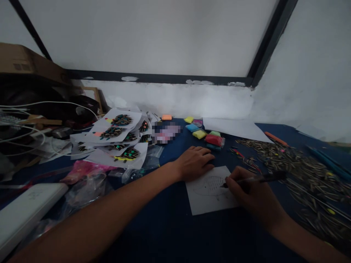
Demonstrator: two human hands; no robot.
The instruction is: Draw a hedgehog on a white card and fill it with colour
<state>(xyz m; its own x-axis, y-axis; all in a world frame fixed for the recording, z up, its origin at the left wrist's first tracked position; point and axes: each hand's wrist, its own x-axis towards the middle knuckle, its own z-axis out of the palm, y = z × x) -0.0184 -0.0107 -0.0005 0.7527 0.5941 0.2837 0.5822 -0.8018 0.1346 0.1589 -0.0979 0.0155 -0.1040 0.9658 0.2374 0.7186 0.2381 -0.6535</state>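
A dark pen (259, 178) is gripped in my right hand (245, 188), its tip down on a small white sheet of paper (201, 204). On that sheet is a line drawing (211, 184), an oval body with a dot for an eye and rows of short marks, partly covered by my right hand. My left hand (195, 163) lies flat with fingers extended across the sheet's upper left edge. Just beyond it are several small packets of coloured clay-like material, among them a red packet (213, 139) and a yellow packet (199, 134).
Papers bearing seed-like decorated figures (117, 128) are stacked at the left. Striped seed-like pieces (276, 157) spread over the right side. Clear plastic bags (85, 190) and a white box-shaped object (30, 215) lie near my left forearm. A large white sheet (236, 128) rests by the wall.
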